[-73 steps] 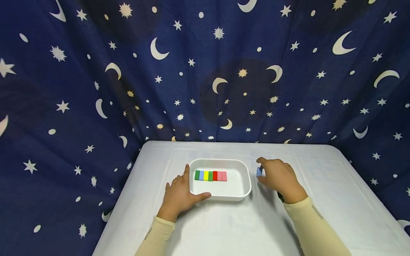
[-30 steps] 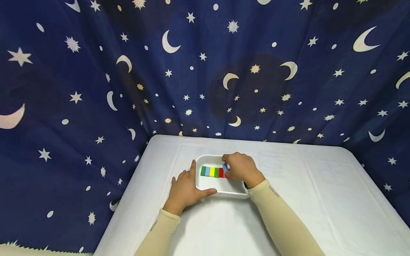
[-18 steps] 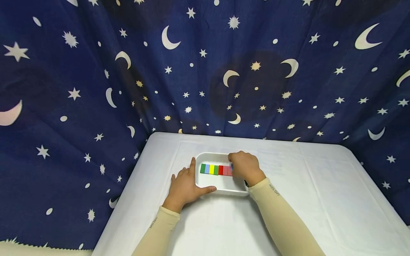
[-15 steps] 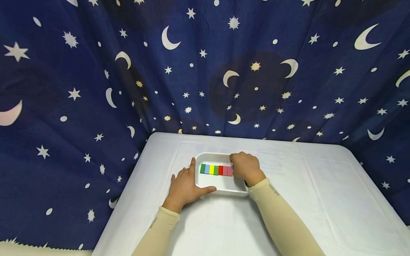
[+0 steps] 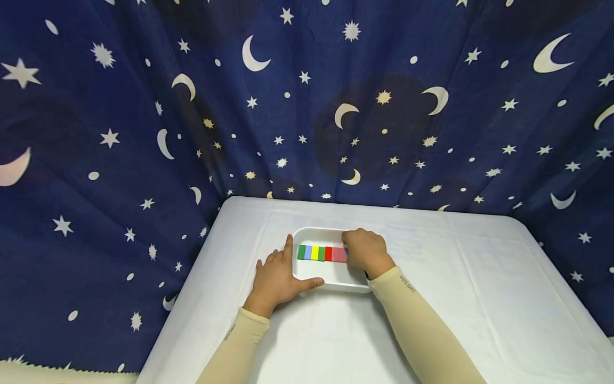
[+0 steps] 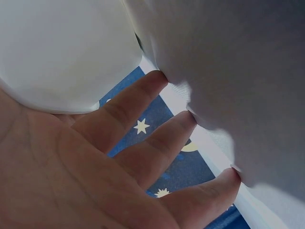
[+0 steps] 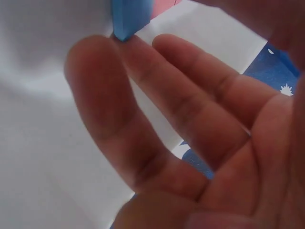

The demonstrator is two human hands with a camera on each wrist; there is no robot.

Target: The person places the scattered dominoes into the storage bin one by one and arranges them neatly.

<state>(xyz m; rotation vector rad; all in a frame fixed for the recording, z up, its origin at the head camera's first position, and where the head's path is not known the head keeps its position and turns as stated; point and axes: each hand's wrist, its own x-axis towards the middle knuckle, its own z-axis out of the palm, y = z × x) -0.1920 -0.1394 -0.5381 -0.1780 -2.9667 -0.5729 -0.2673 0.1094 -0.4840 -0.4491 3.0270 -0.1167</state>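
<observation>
A white tray (image 5: 342, 287) holds a row of small coloured blocks lying side by side: green, light blue, yellow, green, red (image 5: 328, 254) and pink (image 5: 338, 255). At the row's right end, my right hand (image 5: 366, 249) reaches into the tray and holds a blue block (image 7: 132, 16) at its fingertips. Only a sliver of it shows in the head view, the rest behind the fingers. My left hand (image 5: 273, 281) steadies the tray's left side, thumb along the front rim, index finger straight at the left edge. Its other fingers (image 6: 176, 129) touch the tablecloth in the left wrist view.
The tray stands on a table with a white cloth (image 5: 460, 298). Behind and to the left hangs a dark blue curtain (image 5: 307, 106) with moons and stars. Both forearms wear cream sleeves (image 5: 427, 325).
My right hand took the blue block from the table right of the tray into it, to the row's right end. Lately the row has slid slightly left. The left hand stays at the tray.
</observation>
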